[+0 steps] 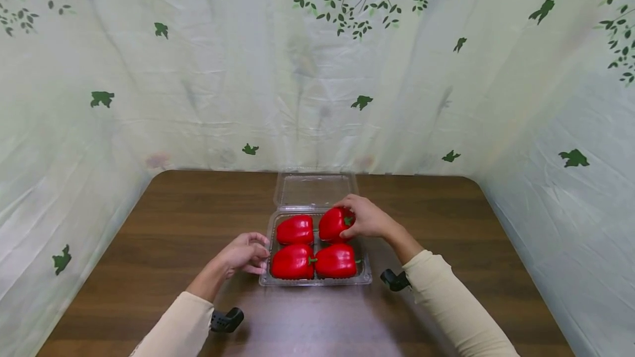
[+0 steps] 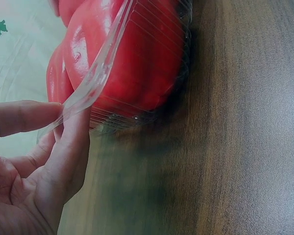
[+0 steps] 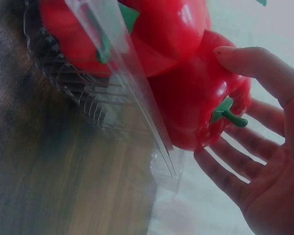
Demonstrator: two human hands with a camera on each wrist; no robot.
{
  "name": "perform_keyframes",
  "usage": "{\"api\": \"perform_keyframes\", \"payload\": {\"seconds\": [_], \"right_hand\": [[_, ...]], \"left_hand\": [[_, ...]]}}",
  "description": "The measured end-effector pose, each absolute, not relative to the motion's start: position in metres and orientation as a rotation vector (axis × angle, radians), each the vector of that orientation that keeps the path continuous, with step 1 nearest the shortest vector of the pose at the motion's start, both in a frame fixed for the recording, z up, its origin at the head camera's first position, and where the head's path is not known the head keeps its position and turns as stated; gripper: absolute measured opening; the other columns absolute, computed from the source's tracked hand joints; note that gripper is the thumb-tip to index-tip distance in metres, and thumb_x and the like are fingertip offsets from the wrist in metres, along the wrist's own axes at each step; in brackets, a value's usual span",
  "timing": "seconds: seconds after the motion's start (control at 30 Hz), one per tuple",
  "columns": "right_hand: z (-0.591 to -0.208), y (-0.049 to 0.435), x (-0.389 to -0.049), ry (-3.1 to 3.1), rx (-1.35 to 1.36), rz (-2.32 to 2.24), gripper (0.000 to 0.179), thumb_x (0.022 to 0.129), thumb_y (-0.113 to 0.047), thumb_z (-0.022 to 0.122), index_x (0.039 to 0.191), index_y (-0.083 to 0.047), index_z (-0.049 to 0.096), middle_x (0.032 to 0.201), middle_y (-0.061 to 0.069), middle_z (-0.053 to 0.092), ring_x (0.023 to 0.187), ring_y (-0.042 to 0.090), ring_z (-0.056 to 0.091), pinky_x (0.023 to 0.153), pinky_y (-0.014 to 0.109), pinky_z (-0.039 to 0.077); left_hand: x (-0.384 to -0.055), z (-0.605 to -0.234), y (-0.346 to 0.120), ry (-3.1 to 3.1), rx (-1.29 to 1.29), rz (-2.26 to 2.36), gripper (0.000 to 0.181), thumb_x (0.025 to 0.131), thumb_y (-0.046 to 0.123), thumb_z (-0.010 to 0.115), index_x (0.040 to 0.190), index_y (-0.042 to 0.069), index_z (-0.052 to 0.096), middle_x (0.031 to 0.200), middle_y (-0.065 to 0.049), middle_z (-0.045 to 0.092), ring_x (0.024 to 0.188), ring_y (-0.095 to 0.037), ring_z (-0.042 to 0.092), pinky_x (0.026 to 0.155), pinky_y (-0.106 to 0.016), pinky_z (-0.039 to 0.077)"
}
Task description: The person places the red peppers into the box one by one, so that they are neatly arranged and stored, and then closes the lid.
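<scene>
A clear plastic clamshell container [image 1: 365, 274] stands on the table with its lid folded open to the back. Red bell peppers fill it: one at back left [image 1: 295, 230], one at front left [image 1: 292, 261], one at front right [image 1: 336, 261]. My right hand [image 1: 366, 217] holds the back-right bell pepper [image 1: 331, 225], thumb on one side and fingers on the other; in the right wrist view this bell pepper [image 3: 196, 93] sits tilted, green stem toward the palm. At the container's left side my left hand [image 1: 245, 253] pinches the plastic rim [image 2: 95, 81] between thumb and fingers.
The brown wooden table [image 1: 198, 208] extends around the container. The raised lid [image 1: 316, 190] lies back close to the table's far edge. Pale curtains [image 1: 297, 70] with leaf prints hang behind and on both sides. A black wrist device [image 1: 227, 320] sits at each sleeve.
</scene>
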State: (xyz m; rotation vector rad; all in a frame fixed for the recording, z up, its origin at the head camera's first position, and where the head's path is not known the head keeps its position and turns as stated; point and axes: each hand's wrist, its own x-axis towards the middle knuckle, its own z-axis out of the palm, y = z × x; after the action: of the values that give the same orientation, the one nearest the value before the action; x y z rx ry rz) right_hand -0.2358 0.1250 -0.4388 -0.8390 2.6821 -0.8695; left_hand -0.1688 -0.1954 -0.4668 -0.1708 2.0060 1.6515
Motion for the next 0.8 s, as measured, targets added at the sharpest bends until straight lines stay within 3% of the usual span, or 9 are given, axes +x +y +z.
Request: {"api": "perform_keyframes", "payload": {"seconds": [0.8], "right_hand": [[-0.453, 0.122, -0.240, 2.708, -0.913, -0.893, 0.056, 0.067, -0.020, 0.087, 0.116, -0.005, 0.065, 0.104, 0.006, 0.061, 0.092, 0.023, 0.057, 0.077, 0.031, 0.052]], "left_hand": [[-0.169, -0.468, -0.197, 2.002, -0.175, 1.659, 0.032, 0.090, 0.000, 0.055, 0.119, -0.004, 0.042, 0.078, -0.012, 0.057, 0.062, -0.020, 0.060, 0.061, -0.034, 0.059]]}}
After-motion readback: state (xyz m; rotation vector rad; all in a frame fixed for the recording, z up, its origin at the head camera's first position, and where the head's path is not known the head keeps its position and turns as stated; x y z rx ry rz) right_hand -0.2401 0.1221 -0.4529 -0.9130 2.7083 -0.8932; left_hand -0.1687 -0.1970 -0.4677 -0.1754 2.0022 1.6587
